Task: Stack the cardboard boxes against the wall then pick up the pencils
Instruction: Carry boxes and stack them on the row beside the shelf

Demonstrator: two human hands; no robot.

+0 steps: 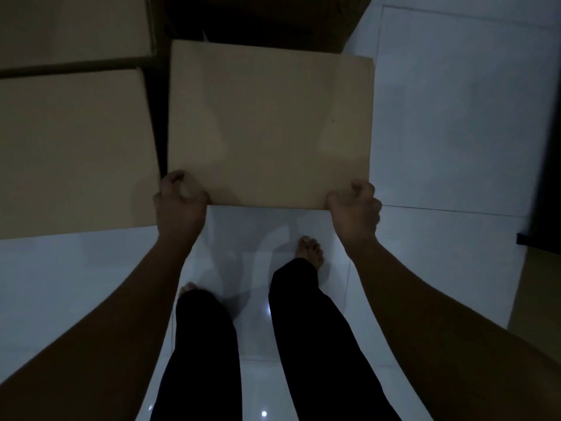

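I held the flat cardboard box (270,123) level in front of me. My left hand (179,199) gripped its near left corner and my right hand (355,208) its near right corner, the fingers (361,189) of both curled tight round the edge. Just left of it, across a narrow dark gap, lay a second box (73,153), with a third box (73,25) beyond that. Past its far edge stood a darker box (267,16). To its right the white tiled floor (455,132) ran open up to a dark furniture edge (543,147). My bare feet (309,250) stood below its near edge.
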